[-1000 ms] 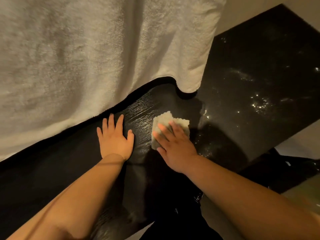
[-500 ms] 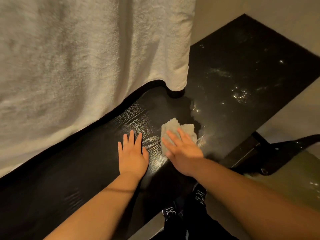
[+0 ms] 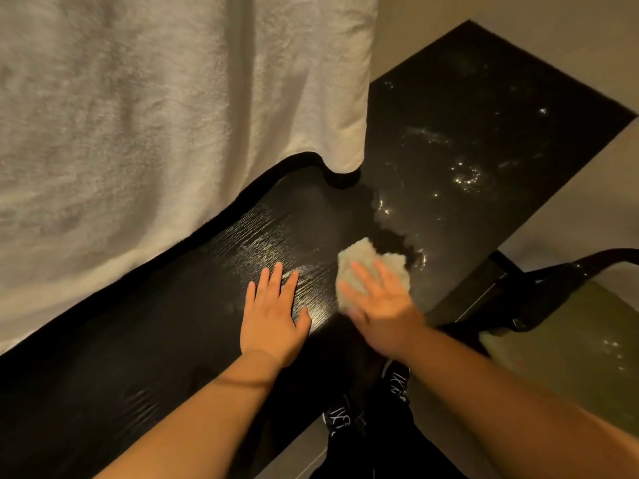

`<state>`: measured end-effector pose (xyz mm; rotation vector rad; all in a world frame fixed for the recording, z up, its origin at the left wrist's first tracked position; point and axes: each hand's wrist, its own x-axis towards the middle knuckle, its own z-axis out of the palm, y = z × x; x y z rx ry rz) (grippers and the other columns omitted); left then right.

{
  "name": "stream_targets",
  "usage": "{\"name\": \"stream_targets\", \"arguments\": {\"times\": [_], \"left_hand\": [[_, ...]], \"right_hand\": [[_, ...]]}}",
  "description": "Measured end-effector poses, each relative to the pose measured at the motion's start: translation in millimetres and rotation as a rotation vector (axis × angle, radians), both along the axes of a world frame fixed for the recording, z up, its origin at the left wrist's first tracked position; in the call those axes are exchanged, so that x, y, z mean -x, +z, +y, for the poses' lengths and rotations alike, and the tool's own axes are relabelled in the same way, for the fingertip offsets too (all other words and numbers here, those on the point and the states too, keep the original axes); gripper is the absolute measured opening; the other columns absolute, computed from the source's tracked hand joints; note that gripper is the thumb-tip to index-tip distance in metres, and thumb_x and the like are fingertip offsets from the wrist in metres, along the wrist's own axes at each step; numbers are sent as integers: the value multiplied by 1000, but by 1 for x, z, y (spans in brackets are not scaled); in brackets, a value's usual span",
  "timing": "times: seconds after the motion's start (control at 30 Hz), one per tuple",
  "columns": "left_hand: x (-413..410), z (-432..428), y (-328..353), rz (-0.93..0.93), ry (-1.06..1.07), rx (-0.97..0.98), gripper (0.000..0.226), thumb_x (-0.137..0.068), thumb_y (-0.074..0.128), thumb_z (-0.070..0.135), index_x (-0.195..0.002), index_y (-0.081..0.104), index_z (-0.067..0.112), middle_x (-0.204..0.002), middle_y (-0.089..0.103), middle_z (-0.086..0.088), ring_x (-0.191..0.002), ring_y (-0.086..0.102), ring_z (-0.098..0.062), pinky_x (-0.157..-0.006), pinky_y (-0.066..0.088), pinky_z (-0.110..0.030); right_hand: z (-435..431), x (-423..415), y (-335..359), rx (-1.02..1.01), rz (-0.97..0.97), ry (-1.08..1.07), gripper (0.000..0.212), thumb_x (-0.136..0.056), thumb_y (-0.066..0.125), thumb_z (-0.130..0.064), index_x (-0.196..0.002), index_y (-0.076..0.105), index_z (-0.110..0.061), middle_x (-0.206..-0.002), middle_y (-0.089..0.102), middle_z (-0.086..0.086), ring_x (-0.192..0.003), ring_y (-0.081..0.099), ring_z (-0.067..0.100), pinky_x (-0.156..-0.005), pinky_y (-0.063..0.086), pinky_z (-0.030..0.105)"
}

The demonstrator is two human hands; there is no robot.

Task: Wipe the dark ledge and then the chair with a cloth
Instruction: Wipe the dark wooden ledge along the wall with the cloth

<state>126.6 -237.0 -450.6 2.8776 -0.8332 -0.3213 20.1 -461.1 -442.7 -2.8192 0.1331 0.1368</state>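
Pressing the cloth [image 3: 366, 267] flat under our right hand [image 3: 380, 305], we are working it over the dark ledge [image 3: 173, 323] near its right end, where the wood grain is meeting a glossy black speckled surface [image 3: 484, 133]. We are judging the cloth to be light, soft and limp, since it is bunching up beyond the fingertips. So we are taking it not by a pinch but by spreading straight fingers across its middle and bearing down, though that hand is showing blurred. The ledge is looking hard and slick, so the cloth is likely sliding easily over it. Our left hand [image 3: 271, 319] is lying open and flat on the ledge just beside the cloth, holding nothing and seemingly bracing us. A pale towel [image 3: 155, 115] is hanging over the ledge's far edge. The chair [image 3: 567, 271] is standing off to the right, apart from both hands and not yet wiped
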Motion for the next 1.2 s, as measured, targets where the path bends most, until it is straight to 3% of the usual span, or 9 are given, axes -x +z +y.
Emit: {"name": "stream_targets", "arguments": {"times": [0.13, 0.33, 0.4, 0.5, 0.67, 0.8, 0.9, 1.03, 1.2], "left_hand": [[1, -1, 1, 1, -6, 11, 76, -93, 33, 54, -164, 33, 27, -175, 17, -7, -162, 10, -29, -131, 9, -51], [-1, 0, 1, -6, -14, 26, 75, -94, 31, 55, -164, 33, 28, -175, 18, -6, -162, 9, -28, -131, 8, -51], [-2, 0, 0, -6, -11, 34, 75, -93, 33, 54, -163, 35, 27, -174, 20, -7, -162, 11, -29, -131, 9, -50], [-1, 0, 0, -9, -7, 37, 75, -93, 34, 53, -162, 37, 26, -174, 22, -8, -161, 14, -31, -131, 11, -51], [-2, 2, 1, -17, -25, 22, 75, -94, 29, 55, -164, 34, 26, -174, 20, -8, -161, 13, -31, -131, 11, -51], [0, 2, 1, -24, -30, 18, 74, -97, 27, 54, -164, 32, 26, -174, 20, -8, -161, 13, -31, -131, 12, -52], [1, 1, 0, -37, -19, 13, 73, -97, 29, 54, -164, 34, 25, -174, 21, -9, -161, 15, -31, -130, 12, -52], [1, 1, 0, -53, -19, 11, 72, -96, 32, 53, -161, 38, 24, -172, 25, -9, -160, 18, -32, -129, 16, -52], [2, 0, 1, -49, -18, -2, 72, -96, 33, 52, -163, 36, 25, -173, 23, -8, -160, 16, -31, -130, 16, -52]], "right_hand": [[-2, 30, -6, -3, 59, 184, 50, -99, 51, -48, -148, 47, -42, -166, 31, -3, -153, 23, 38, -120, 30, 57], [-61, 6, -6, 58, 199, -229, 57, -106, 13, -59, -161, 13, -45, -172, 0, -11, -158, -9, 24, -128, 7, 45], [-49, 10, -8, 97, 191, -169, 56, -108, 5, -52, -161, 21, -37, -172, 9, -1, -158, -8, 30, -128, 7, 53], [-1, 40, -10, 135, 30, 82, 40, -103, 41, -29, -139, 60, -25, -159, 43, 6, -152, 24, 41, -120, 25, 61], [-7, 52, 1, 124, 70, 150, 47, -101, 42, -46, -148, 47, -40, -163, 37, -5, -140, 41, 30, -115, 35, 49], [-43, 36, -9, 201, 99, -54, 54, -106, 34, -47, -157, 38, -28, -166, 29, 3, -153, 20, 39, -122, 22, 59], [-13, 39, -13, 192, -71, -87, 52, -101, 49, -30, -149, 50, -10, -158, 41, 20, -150, 23, 46, -119, 24, 64], [37, 65, -2, 190, -176, 186, 51, -91, 64, -37, -140, 62, -22, -152, 52, 10, -149, 17, 38, -122, 23, 53], [-21, 58, -17, 158, 4, 138, 61, -102, 44, -45, -160, 30, -32, -171, 17, 0, -158, 11, 33, -119, 33, 56]]}}
